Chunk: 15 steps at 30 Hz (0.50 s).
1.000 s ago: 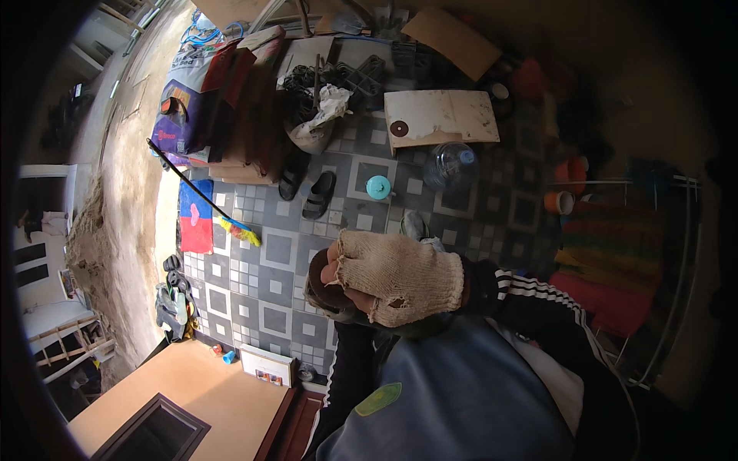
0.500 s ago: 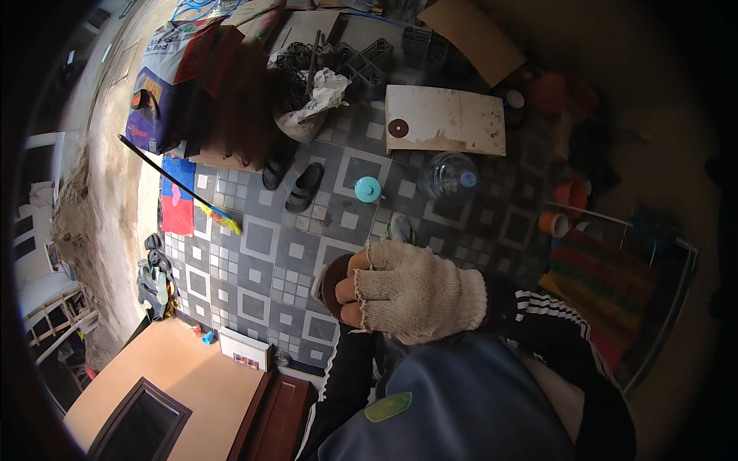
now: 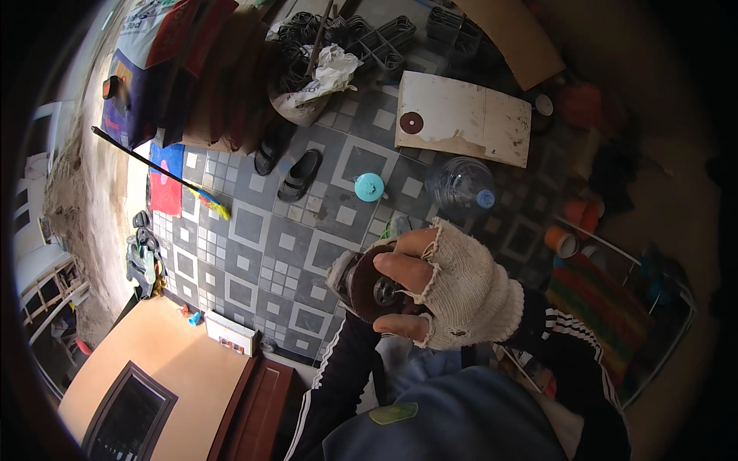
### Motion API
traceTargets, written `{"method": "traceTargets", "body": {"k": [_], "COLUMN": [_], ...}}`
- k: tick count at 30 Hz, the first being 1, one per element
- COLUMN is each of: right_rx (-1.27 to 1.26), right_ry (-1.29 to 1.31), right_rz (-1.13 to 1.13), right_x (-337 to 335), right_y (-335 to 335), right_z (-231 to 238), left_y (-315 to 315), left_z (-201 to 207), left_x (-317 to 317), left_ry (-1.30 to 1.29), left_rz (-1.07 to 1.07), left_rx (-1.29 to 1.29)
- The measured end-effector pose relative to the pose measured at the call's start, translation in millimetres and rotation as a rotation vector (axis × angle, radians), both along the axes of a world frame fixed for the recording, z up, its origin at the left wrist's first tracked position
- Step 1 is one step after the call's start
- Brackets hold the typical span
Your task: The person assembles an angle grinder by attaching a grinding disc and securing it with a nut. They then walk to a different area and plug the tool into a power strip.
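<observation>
Knit fingerless glove [image 3: 477, 296] (frayed), blk sleeves [image 3: 347, 361] w/ wht stripes [image 3: 573, 326], dk top [image 3: 453, 422], grn patch [image 3: 393, 413].

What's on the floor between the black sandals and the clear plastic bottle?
A round turquoise object sits between the black sandals and the clear plastic bottle; the head view shows it.
</observation>
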State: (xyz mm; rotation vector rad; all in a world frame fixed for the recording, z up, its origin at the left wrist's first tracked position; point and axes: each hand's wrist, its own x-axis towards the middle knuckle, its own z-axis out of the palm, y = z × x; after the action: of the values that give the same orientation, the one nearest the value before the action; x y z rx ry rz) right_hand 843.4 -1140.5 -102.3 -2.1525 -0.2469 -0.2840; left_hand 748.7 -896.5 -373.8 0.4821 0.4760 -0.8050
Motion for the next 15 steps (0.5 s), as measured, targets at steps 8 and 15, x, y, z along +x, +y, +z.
{"method": "traceTargets", "body": {"k": [8, 15], "right_rx": [-0.067, -0.067], "right_ry": [0.038, -0.121], "right_rz": [0.000, 0.192], "right_x": [1.5, 6.9], "right_y": [-14.8, -27.4], "right_z": [-19.6, -39.6], "left_y": [-26.3, -42.2], "left_z": [-36.5, -37.1], "left_x": [8.8, 20.4], "left_ry": [0.023, -0.250], "left_rz": [0.076, 0.020], "left_rx": [-0.016, 0.108]}}
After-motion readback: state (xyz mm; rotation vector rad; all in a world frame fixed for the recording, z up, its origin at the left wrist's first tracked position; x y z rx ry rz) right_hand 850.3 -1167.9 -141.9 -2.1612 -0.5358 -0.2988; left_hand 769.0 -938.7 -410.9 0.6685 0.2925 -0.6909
